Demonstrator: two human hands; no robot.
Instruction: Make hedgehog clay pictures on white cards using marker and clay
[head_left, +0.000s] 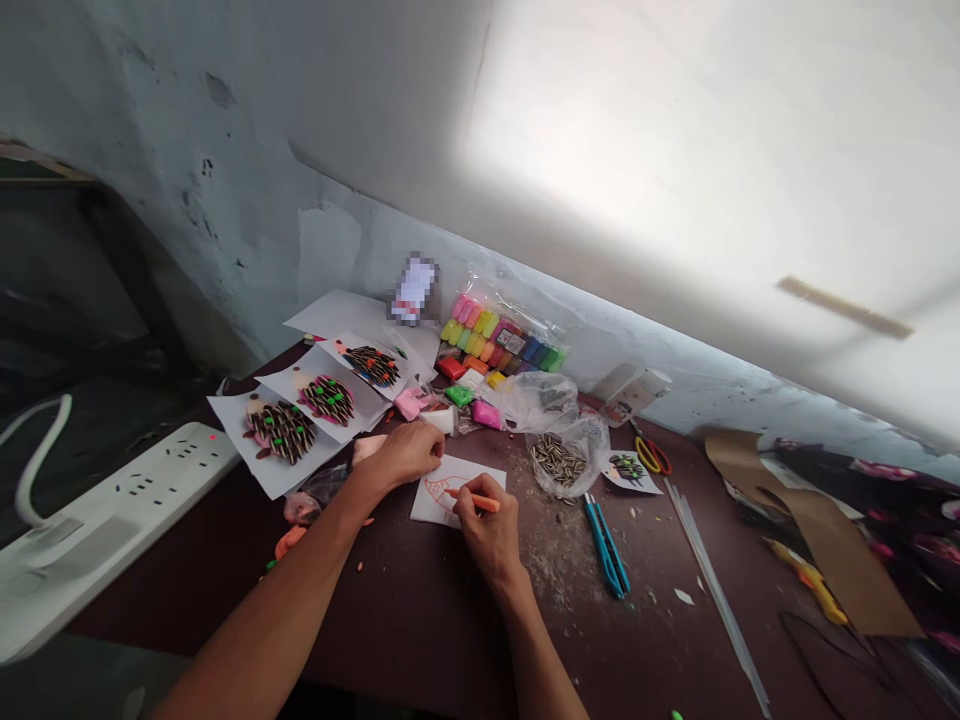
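My right hand (491, 530) grips an orange pen (485, 503), its tip on a small sheet of white paper (480, 477). Orange lines on the sheet form a rounded outline with short strokes inside. My left hand (409, 452) has curled fingers at the sheet's upper left edge and holds it against the table; its thumb is hidden. Just beyond that hand lie a white packet (442, 420) and a pink packet (412, 403). To the left, sheets carry hedgehog pictures covered with striped seeds, such as the nearest hedgehog (281, 428).
Right of the paper are a bag of striped seeds (559, 462), a blue cutter (606, 548), scissors (654, 455) and clear sticks (716, 590). Coloured clay packs (499, 335) and a phone (415, 288) stand by the wall. A white power strip (120, 530) lies left; brown cardboard (840, 550) lies right.
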